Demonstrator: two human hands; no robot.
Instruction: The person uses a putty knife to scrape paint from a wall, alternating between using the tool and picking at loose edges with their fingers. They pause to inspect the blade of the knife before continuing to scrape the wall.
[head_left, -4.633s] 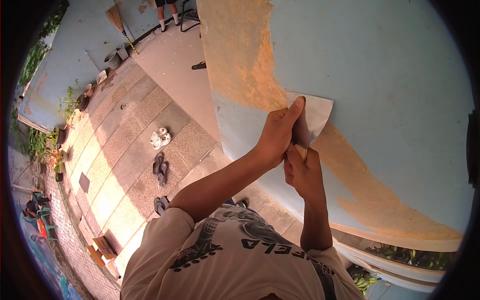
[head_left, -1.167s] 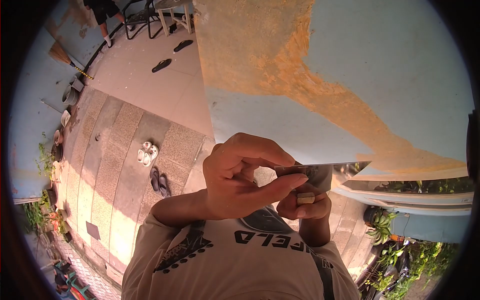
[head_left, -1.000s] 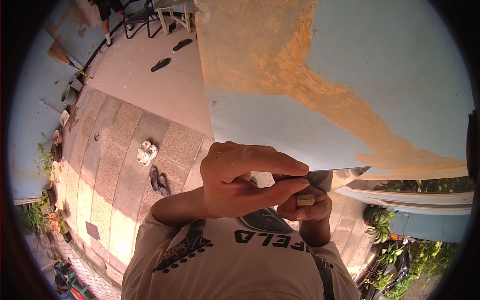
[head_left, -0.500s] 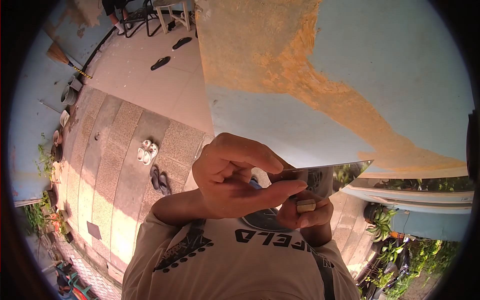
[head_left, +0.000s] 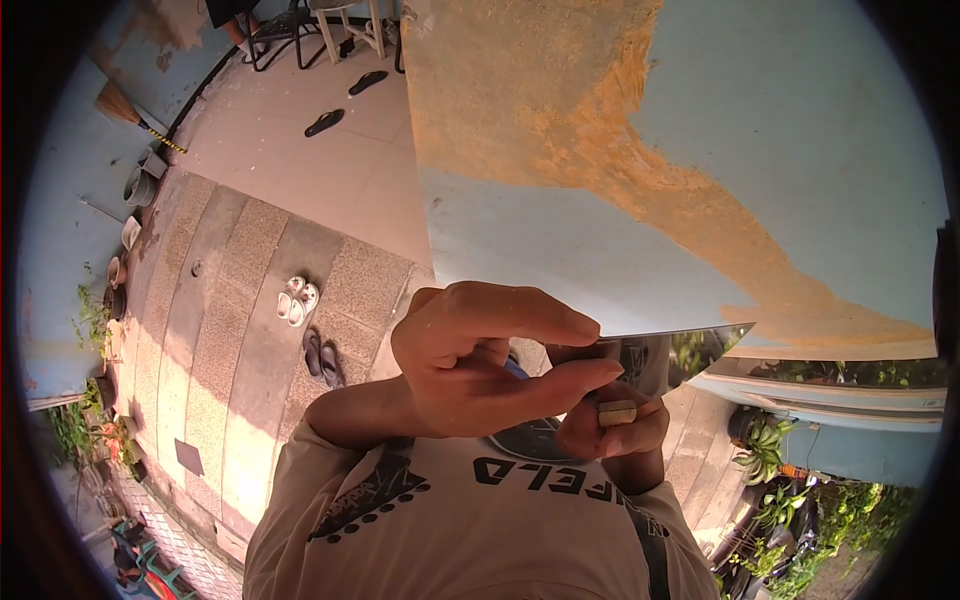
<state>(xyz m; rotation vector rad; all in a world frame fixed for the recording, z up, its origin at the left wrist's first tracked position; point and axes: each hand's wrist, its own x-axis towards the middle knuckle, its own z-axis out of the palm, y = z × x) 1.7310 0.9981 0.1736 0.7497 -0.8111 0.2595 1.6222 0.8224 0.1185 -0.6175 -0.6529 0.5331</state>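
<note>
A thin, mirror-like sheet, apparently a metal scraper blade (head_left: pixel 650 360), juts to the right in front of my chest and ends in a pointed corner. Greenery and part of a hand reflect in its face. My left hand (head_left: pixel 490 355) curves around its left end: the index fingertip lies on the upper edge, the thumb crosses the front, and the other fingers curl in. Under the blade, my right hand (head_left: pixel 615 425) is closed on its lower part. A tan, rectangular piece (head_left: pixel 617 412) shows at the right fingers; whether it is a ring or a handle end cannot be told.
A blue wall (head_left: pixel 790 130) with an orange-brown patch (head_left: pixel 560 110) rises close in front. White clogs (head_left: pixel 298 300) and dark sandals (head_left: pixel 322 357) lie on the paving. Black flip-flops (head_left: pixel 325 123) are farther off, near a seated person's legs (head_left: pixel 238 35). Plants (head_left: pixel 790 520) stand at right.
My left index fingertip has slid right along the blade's upper edge, the thumb moving slightly with it. The blade and right hand have shifted a little right.
</note>
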